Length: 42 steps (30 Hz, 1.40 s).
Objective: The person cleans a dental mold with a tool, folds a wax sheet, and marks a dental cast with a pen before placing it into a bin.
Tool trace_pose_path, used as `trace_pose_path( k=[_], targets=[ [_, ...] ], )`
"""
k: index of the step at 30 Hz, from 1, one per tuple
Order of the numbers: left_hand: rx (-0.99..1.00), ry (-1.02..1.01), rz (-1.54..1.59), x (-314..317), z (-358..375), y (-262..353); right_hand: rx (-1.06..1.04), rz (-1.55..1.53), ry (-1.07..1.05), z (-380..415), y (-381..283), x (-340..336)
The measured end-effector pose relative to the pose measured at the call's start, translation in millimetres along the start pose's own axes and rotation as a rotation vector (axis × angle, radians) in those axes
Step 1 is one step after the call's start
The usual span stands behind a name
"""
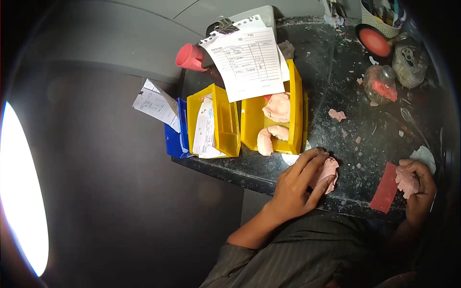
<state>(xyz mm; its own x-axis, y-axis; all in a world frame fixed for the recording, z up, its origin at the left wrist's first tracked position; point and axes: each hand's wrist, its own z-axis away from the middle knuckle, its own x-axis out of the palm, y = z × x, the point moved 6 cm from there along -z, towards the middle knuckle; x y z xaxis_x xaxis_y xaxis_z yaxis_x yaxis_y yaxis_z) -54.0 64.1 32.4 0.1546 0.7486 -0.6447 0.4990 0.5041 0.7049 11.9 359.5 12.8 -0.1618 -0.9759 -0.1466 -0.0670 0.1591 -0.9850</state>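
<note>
My left hand (300, 180) lies over a pink plaster dental cast (330, 174) at the table's front edge, its fingers curled round the piece. Part of that cast is hidden under the fingers. Off to the right, my right hand (422, 189) grips a rough pink plaster piece (407, 183), raised a little off the tabletop. A flat red wax-like sheet (384, 189) lies beside the right hand, on its left. More pink casts (277, 108), one a horseshoe shape (264, 141), rest in the yellow bin (298, 110) beyond my left hand.
A second yellow bin (227, 115) and a blue bin (175, 144) hold papers. A written form (249, 65) hangs over the bins near a red cup (189, 57). At the right stand a glass jar (379, 84), a plastic bag (409, 66) and a red-faced round dish (374, 42). Pink scraps (337, 114) litter the black table.
</note>
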Motion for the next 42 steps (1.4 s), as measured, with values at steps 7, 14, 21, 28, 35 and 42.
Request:
trace_pose_path(
  k=[7,14,21,28,35,42],
  targets=[
    [0.146,0.171,-0.221,-59.7,3.6,8.9,-0.024,-0.032,0.013,-2.1,-8.0,1.1],
    [0.214,0.026,-0.696,-94.0,-52.0,-8.2,-0.065,-0.100,0.008,-3.9,-11.7,3.4],
    [0.153,-0.497,-1.085,-58.2,-107.8,-34.0,-0.105,-0.110,0.056,-1.3,-18.4,4.2],
    [0.251,-0.552,-1.147,-53.1,-109.2,-41.1,-0.184,-0.100,0.109,2.3,-18.1,-0.9],
    [0.105,-0.219,-0.865,-92.3,-98.5,16.9,-0.237,-0.084,0.051,3.9,-19.2,1.4],
    [0.250,0.327,-0.326,-102.2,-25.3,55.7,-0.288,-0.149,0.033,3.3,-17.0,4.0]
  ],
)
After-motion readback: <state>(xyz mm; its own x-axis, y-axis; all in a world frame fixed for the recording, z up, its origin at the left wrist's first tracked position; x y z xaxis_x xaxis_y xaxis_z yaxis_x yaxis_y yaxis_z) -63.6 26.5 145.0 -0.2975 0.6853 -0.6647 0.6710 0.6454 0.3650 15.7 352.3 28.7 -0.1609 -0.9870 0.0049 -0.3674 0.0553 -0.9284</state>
